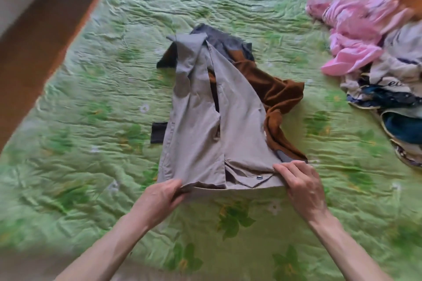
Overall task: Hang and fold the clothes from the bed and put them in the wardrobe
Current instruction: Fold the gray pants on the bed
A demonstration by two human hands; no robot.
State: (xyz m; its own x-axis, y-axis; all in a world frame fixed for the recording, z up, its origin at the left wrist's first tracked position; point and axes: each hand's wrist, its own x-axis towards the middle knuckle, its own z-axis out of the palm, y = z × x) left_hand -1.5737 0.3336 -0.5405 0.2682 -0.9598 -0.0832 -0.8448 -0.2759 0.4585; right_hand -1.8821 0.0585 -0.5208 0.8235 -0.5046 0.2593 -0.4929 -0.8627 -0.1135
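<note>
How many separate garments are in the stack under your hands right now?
3 visible: beige trousers on top, gripped at the waist by left hand and right hand; a brown garment beneath, spilling right; a dark grey one at the bottom. More may be hidden underneath.

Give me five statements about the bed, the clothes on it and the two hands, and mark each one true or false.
1. Both hands grip the near edge of the grey trousers. True: the left hand and the right hand each pinch that edge.
2. The grey trousers lie on top of a brown garment. True.
3. The pile of pink clothes lies on the left side of the bed. False: it is at the far right.
4. The bedcover is plain blue. False: it is green with a leaf and flower print.
5. The grey trousers hang on a hanger. False: they lie on the bed, and no hanger shows.
</note>
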